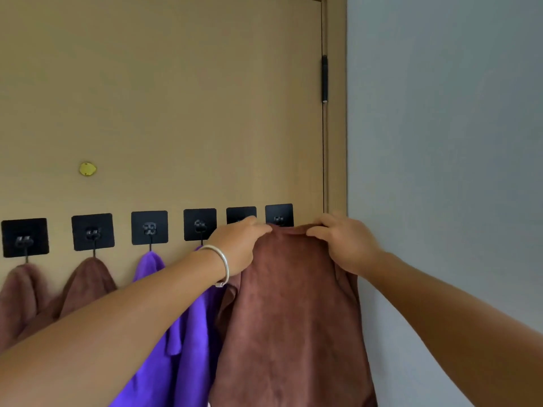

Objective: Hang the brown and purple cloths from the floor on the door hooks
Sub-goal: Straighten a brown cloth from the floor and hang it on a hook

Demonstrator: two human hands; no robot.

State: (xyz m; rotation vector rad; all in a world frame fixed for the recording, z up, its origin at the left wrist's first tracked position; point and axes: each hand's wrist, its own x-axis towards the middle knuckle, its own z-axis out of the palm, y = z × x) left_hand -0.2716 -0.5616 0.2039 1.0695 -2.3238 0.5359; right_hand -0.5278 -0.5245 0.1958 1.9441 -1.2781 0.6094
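Brown cloth [291, 312] — both hands pinching.

6 hooks [149, 227], 3 brown cloths [291, 318], 2 purple cloths [188, 348], 2 hands [239, 245].

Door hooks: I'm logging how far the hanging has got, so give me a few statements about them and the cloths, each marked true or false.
1. Both hands grip the top edge of a brown cloth. True: the left hand and right hand pinch it just below the rightmost hook.
2. Six black hook plates are in view on the door. True.
3. The leftmost hook carries a purple cloth. False: a brown cloth hangs there.
4. A bracelet is on the right wrist. False: it is on the left wrist.
5. The third hook from the left holds a purple cloth. True.
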